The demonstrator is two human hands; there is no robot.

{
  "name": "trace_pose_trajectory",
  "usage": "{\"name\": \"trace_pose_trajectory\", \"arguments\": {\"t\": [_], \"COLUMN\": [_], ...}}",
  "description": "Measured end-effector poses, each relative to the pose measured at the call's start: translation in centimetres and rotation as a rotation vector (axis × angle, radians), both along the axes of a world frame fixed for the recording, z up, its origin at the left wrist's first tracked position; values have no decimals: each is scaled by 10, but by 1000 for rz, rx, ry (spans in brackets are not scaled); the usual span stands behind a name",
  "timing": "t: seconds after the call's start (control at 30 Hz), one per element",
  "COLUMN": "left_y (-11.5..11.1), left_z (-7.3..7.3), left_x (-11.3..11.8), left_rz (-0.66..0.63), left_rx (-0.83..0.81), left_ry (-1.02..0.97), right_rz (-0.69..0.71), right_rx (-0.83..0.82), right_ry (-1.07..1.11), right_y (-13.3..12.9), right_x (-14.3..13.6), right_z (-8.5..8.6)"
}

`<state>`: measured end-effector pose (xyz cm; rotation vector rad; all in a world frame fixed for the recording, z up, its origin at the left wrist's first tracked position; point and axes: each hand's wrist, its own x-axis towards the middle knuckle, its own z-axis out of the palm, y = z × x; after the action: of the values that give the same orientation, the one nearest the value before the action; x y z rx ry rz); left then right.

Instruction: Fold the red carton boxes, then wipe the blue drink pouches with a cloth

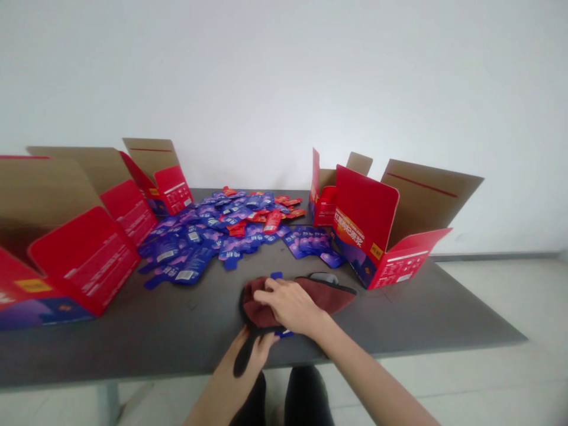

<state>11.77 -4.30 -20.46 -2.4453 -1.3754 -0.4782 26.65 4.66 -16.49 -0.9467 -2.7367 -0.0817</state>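
Note:
A maroon cloth item [331,294] with black edging and a black strap [244,357] lies bunched near the table's front edge; I cannot make out its exact kind. My right hand [288,303] is on top of it, its fingers curled into the fabric. From the near side, my left hand [260,349] grips its lower edge by the strap, fingertips partly hidden under the cloth. A bit of a blue sachet [277,275] shows just behind the cloth, and another blue piece [284,333] peeks out below my right hand. Something grey [323,277] sits at the cloth's far edge.
Blue and red sachets [213,222] are heaped across the back of the grey table [195,331]. A smaller row of blue sachets [313,242] lies beside an open red carton [368,231] at right. Several more open cartons [89,260] line the left side. Behind is a white wall [248,89].

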Motion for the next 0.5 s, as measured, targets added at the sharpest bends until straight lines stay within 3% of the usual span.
{"name": "trace_pose_trajectory", "arguments": {"t": [0.1, 0.23, 0.37, 0.5], "left_y": [8, 15, 11, 5], "left_z": [-3, -3, 5, 10], "left_x": [-2, 0, 7, 15], "left_rz": [-53, -91, -50, 75], "left_rx": [61, 71, -25, -180], "left_ry": [149, 225, 228, 214], "right_rz": [-109, -233, -180, 19], "right_rx": [-10, -25, 42, 37], "right_ry": [-51, -50, 25, -55], "right_y": [28, 52, 26, -6], "right_x": [-2, -4, -2, 4], "right_z": [-4, 10, 25, 17]}}
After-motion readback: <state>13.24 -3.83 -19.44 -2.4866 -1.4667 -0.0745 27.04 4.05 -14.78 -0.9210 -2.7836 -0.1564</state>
